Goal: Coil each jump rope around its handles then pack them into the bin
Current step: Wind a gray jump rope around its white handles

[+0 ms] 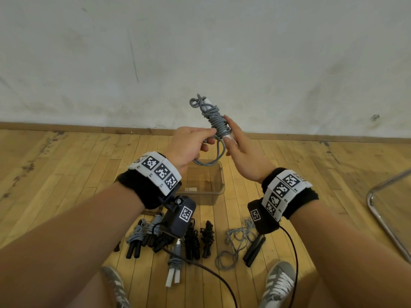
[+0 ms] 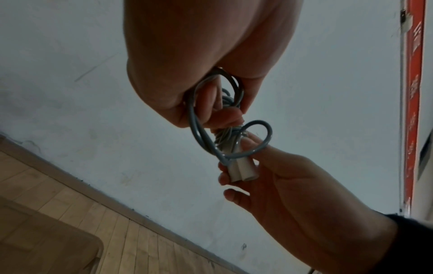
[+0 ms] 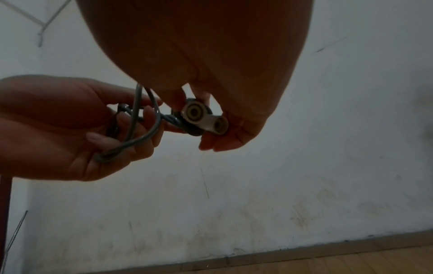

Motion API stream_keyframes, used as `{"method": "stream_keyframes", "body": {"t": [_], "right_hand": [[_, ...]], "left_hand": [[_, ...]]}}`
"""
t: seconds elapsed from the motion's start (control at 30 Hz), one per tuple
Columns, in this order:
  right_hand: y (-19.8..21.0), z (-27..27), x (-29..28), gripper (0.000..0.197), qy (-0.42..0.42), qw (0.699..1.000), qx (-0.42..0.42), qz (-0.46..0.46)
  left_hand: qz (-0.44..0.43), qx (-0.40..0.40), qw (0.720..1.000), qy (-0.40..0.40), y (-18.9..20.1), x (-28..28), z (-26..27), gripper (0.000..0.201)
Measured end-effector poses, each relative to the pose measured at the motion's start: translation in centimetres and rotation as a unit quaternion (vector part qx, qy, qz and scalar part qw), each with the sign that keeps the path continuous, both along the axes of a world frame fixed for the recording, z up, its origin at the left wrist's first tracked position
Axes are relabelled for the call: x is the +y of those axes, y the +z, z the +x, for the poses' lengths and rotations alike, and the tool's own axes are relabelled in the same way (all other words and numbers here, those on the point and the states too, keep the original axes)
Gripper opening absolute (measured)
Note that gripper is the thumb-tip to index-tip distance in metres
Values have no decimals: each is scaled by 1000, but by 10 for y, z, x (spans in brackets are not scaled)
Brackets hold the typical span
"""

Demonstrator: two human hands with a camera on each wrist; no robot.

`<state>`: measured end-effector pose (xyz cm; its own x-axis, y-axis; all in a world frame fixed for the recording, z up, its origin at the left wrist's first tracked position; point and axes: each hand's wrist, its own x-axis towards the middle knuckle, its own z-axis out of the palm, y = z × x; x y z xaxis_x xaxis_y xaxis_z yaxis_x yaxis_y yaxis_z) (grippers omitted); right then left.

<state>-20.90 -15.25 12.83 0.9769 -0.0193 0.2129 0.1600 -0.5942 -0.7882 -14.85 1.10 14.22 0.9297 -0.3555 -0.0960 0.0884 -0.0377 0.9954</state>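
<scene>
Wooden floor (image 1: 66, 170) runs to a scuffed wall; from the head view we hold a grey jump rope (image 1: 216, 121) above the clear bin (image 1: 219, 185), which looks empty, with coiled bundles and one loose rope (image 1: 235, 243) waiting below. Our left hand (image 2: 178, 77) grips the last slack loop. Our right hand (image 3: 211, 74) pinches the paired white handles (image 3: 206, 118), mostly wrapped.

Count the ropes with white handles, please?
2. Held rope between left hand and right hand; floor rope coiled by the left shoe. Arms may hide more.
</scene>
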Motion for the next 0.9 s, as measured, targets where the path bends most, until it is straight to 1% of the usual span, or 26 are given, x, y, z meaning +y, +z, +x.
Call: {"method": "stream_keyframes", "body": {"t": [0.1, 0.17, 0.2, 0.3, 0.4, 0.47, 0.53, 0.57, 0.63, 0.73, 0.8, 0.87, 0.9], "right_hand": [[3, 0, -2, 59, -40, 998, -33, 36], [6, 0, 0, 63, -68, 995, -26, 68], [7, 0, 1, 62, -70, 994, -21, 87], [9, 1, 6, 54, -60, 989, -13, 138], [9, 0, 7, 52, -56, 977, 26, 205], [10, -2, 8, 44, -38, 967, 57, 246], [11, -3, 8, 35, -10, 962, 66, 264], [11, -3, 7, 34, 1, 965, 60, 257], [11, -1, 3, 34, -1, 976, 35, 215], [7, 2, -6, 43, -24, 989, -7, 143], [5, 2, -10, 47, -33, 992, -17, 120], [3, 2, -15, 50, -55, 993, -16, 105], [2, 2, -17, 51, -66, 993, -14, 101]], "left_hand": [[-9, -8, 1000, -2, 0, 0, -1, 17], [-11, -22, 1000, 2, 0, -2, -4, 22], [-12, -27, 1000, 7, -1, -3, -5, 25], [-20, -26, 999, 24, -4, -5, -5, 25], [-32, -15, 999, 16, -5, -5, -3, 20], [-27, -22, 999, 3, -4, -5, -2, 17], [-16, -31, 999, 4, -4, -4, -3, 15], [-13, -30, 999, 6, -4, -4, -3, 15], [-11, -19, 1000, 0, -5, -3, -4, 14], [-8, 1, 1000, -22, -5, -4, -5, 16], [-7, 3, 1000, -13, -3, -5, -3, 19], [-17, -1, 1000, 3, -4, -4, 1, 17], [-22, -1, 1000, -6, -4, -3, 2, 15]]}}
